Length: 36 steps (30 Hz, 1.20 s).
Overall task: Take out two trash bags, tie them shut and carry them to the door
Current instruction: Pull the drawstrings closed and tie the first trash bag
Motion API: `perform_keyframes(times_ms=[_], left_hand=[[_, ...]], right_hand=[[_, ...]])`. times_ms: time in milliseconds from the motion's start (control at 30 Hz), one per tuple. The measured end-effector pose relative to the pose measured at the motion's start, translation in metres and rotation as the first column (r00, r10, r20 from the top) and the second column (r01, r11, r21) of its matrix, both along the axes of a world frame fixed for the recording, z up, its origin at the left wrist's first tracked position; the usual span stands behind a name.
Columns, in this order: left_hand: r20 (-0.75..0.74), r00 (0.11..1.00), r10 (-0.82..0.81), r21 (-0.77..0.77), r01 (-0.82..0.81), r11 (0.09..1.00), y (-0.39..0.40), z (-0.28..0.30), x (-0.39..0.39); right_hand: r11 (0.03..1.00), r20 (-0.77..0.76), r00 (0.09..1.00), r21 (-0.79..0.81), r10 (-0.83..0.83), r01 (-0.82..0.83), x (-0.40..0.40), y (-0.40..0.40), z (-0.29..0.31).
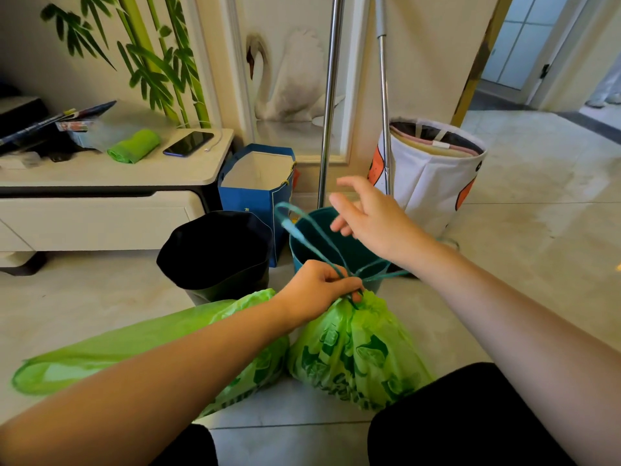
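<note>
Item one: our left hand, fingers curled tight and pinching the gathered neck of a green trash bag, with the teal drawstring caught in the same grip. The bag is thin, glossy film, crinkled, printed in darker green, rounded and full, resting on the pale polished floor tiles between our knees.

Item two: the drawstring, a flat ribbon-like plastic band, rising from the left fist in a long narrow loop, with a second strand running off toward our right forearm.

Item three: our right hand, raised above the bins, fingers loosely spread and slightly bent, holding nothing that we can see.

Item four: a second green bag, same film, lying slack and partly flattened on the floor under our left forearm, its mouth open at the left end.

Item five: a round bin with a matte black liner, and just beside it a teal plastic bin, smooth-walled.

Item six: a blue paper gift bag, rigid and rectangular, behind the bins.

Item seven: a white fabric hamper, cylindrical, with two metal poles beside it.
</note>
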<state>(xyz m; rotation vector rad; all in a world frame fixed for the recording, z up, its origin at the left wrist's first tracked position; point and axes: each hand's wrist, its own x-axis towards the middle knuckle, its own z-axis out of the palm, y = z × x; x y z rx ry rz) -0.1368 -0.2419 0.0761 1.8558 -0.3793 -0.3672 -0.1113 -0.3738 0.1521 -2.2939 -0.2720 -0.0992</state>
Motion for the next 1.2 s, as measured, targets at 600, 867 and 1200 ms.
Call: perform_keyframes(times_ms=[600,867,1200], left_hand=[[-0.271,0.962,0.027,-0.117,-0.061,0.991,0.025,0.005,0.014],[-0.166,0.985,-0.047,-0.081,0.034,0.996,0.033,0.014,0.011],[0.03,0.999,-0.043,0.113,0.04,0.993,0.043,0.024,0.012]], right_hand=[[0.973,-0.386,0.908,-0.092,0.16,-0.211,-0.019,-0.059,-0.023],[0.96,-0.321,0.909,0.009,0.268,-0.28,-0.015,-0.044,-0.038],[0.933,-0.273,0.899,-0.015,0.342,-0.36,-0.013,-0.016,-0.046]])
